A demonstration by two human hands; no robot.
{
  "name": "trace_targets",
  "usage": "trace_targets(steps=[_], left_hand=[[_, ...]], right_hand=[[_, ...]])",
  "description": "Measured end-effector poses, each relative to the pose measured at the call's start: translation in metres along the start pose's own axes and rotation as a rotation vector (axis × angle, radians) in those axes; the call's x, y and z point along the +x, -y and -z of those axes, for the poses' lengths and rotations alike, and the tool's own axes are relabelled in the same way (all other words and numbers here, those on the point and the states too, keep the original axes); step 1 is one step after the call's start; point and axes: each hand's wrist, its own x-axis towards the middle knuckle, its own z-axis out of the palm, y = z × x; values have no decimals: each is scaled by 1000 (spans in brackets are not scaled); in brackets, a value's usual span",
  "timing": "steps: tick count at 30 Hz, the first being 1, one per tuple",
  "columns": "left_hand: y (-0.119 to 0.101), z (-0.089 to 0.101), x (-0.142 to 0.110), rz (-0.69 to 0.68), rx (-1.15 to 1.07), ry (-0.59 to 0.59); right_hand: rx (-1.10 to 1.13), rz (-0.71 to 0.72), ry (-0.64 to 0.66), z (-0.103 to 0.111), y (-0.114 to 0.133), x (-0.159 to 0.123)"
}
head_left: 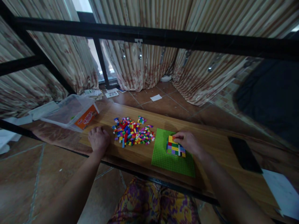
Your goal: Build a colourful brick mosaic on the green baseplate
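My right hand is over a block of stacked toy bricks in many colours. Its thumb and fingers pinch a small orange-red brick at the block's far left corner, partly hidden by the fingertips. The stacked block sits on a green studded baseplate. On the wooden board, left of a pile of loose bricks, rests my left hand. Its fingers lie loosely bent on the wood, and nothing shows in them.
A clear plastic box with an orange label stands at the board's left end. Toward the right lie a black phone-like slab and white paper. A black metal bar crosses above, before striped curtains.
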Motion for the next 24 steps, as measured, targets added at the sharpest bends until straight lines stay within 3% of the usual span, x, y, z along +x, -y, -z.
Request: trace_targets(steps=[6, 11, 17, 24], left_hand=[[1, -1, 0, -5, 6, -6], [2, -1, 0, -3, 14, -2], [1, -1, -1, 4, 16, -5], [2, -1, -2, -9, 22, -4]], right_hand=[[128, 7, -183, -14, -10, -17], [100, 79, -380, -19, 12, -34], [49, 226, -325, -36, 58, -38], [-147, 296, -179, -76, 78, -3]])
